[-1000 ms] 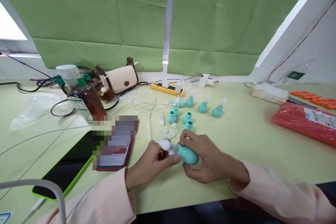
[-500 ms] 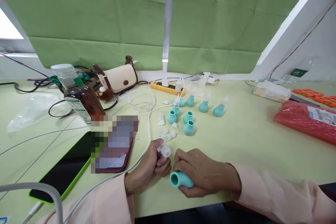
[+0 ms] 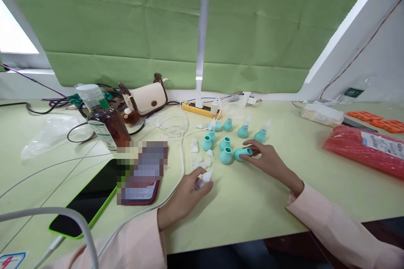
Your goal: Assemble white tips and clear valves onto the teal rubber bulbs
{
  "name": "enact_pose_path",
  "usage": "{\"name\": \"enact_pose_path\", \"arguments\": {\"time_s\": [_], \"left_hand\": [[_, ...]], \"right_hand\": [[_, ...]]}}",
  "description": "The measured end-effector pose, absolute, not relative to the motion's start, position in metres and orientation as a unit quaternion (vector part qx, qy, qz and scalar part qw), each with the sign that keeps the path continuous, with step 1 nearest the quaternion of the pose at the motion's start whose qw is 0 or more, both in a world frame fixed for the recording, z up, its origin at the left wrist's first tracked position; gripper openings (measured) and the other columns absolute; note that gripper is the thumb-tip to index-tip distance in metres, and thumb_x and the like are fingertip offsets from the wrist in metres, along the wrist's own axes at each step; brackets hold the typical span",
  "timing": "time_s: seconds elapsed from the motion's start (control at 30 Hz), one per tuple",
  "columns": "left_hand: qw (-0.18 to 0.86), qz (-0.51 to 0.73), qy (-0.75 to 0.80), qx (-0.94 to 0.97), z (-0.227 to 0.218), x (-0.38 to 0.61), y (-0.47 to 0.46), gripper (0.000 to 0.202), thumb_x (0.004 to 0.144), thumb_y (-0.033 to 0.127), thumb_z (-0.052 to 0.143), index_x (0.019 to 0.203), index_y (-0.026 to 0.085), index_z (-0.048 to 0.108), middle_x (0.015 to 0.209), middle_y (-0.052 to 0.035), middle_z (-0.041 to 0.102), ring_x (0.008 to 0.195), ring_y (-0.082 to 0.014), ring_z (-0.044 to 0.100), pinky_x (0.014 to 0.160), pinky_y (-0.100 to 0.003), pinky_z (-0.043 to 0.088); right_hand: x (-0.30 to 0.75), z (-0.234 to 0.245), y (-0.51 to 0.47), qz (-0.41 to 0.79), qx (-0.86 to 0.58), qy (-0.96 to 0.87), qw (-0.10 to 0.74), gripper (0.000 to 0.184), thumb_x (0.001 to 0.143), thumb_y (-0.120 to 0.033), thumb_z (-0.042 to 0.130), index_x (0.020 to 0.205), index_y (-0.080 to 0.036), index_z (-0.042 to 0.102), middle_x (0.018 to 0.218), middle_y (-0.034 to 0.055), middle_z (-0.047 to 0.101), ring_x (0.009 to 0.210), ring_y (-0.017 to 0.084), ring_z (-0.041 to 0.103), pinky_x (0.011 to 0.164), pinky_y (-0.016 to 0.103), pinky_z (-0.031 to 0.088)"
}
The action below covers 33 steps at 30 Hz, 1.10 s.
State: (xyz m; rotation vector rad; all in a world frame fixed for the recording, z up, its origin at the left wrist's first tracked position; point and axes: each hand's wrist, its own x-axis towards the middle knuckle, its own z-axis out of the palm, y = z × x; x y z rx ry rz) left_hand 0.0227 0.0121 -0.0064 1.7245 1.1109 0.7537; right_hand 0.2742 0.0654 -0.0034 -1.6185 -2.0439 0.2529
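Note:
Near the middle of the table, my left hand [image 3: 186,195] pinches a translucent nozzle piece [image 3: 205,177] with its white tip pointing up. My right hand [image 3: 265,157] has thumb and fingers around a teal rubber bulb [image 3: 240,154], tilted on its side with the open mouth toward the right. Just left of it stands an open teal bulb [image 3: 226,156], and another [image 3: 225,143] is behind. A third open bulb [image 3: 206,143] stands farther left. Farther back, bulbs fitted with clear nozzles, such as this one [image 3: 260,135], stand apart. Loose translucent nozzle parts [image 3: 200,162] lie beyond my left hand.
Two phones, one in a green-edged case [image 3: 91,197] and one red-edged [image 3: 148,172], lie at the left beside a brown bottle [image 3: 109,128]. A white cable [image 3: 182,155] crosses the table. A yellow power strip [image 3: 202,110] is behind; a red package [image 3: 362,147] lies right.
My right hand has moved away from me and rightward, carrying its teal bulb to the group of bulbs. My left hand has turned, and its nozzle piece now points upward.

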Motion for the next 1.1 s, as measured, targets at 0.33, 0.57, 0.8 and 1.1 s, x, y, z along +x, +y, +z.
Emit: {"name": "enact_pose_path", "arguments": {"time_s": [0.33, 0.57, 0.8, 1.1], "left_hand": [[0.335, 0.232, 0.47, 0.783, -0.004, 0.023, 0.004, 0.025, 0.078, 0.041, 0.043, 0.067, 0.018, 0.044, 0.054, 0.0053, 0.04, 0.049, -0.0109, 0.035, 0.047, -0.021, 0.023], [0.323, 0.194, 0.426, 0.822, -0.004, 0.025, -0.004, 0.017, 0.079, 0.025, 0.043, 0.068, 0.017, 0.052, 0.053, 0.0028, 0.045, 0.045, -0.0104, 0.034, 0.045, -0.021, 0.024], [0.338, 0.217, 0.359, 0.842, -0.002, 0.016, -0.001, 0.017, 0.08, 0.025, 0.041, 0.073, 0.017, 0.054, 0.054, 0.0019, 0.047, 0.047, -0.0103, 0.038, 0.049, -0.022, 0.027], [0.739, 0.28, 0.353, 0.501, -0.011, 0.019, 0.016, 0.012, 0.063, 0.018, 0.043, 0.073, 0.02, 0.036, 0.053, 0.0074, 0.033, 0.039, -0.0062, 0.03, 0.038, -0.018, 0.021]], "right_hand": [[0.254, 0.016, 0.036, -0.194, -0.516, -0.742, 0.382, 0.028, 0.071, -0.044, 0.054, 0.082, -0.019, 0.056, 0.057, 0.0029, 0.06, 0.047, 0.014, 0.053, 0.05, 0.026, 0.04], [0.183, 0.006, 0.009, 0.202, -0.302, -0.9, 0.239, 0.031, 0.085, -0.032, 0.033, 0.057, -0.022, 0.041, 0.049, -0.004, 0.045, 0.044, 0.01, 0.042, 0.046, 0.024, 0.038], [0.173, 0.0, 0.015, 0.36, -0.33, -0.826, 0.282, 0.045, 0.091, -0.028, 0.018, 0.049, -0.021, 0.034, 0.041, -0.0038, 0.039, 0.039, 0.009, 0.04, 0.037, 0.023, 0.035], [0.165, 0.033, 0.077, -0.142, -0.429, -0.883, 0.128, 0.042, 0.086, -0.042, 0.03, 0.062, -0.014, 0.052, 0.047, 0.0026, 0.05, 0.042, 0.012, 0.043, 0.042, 0.024, 0.014]]}}
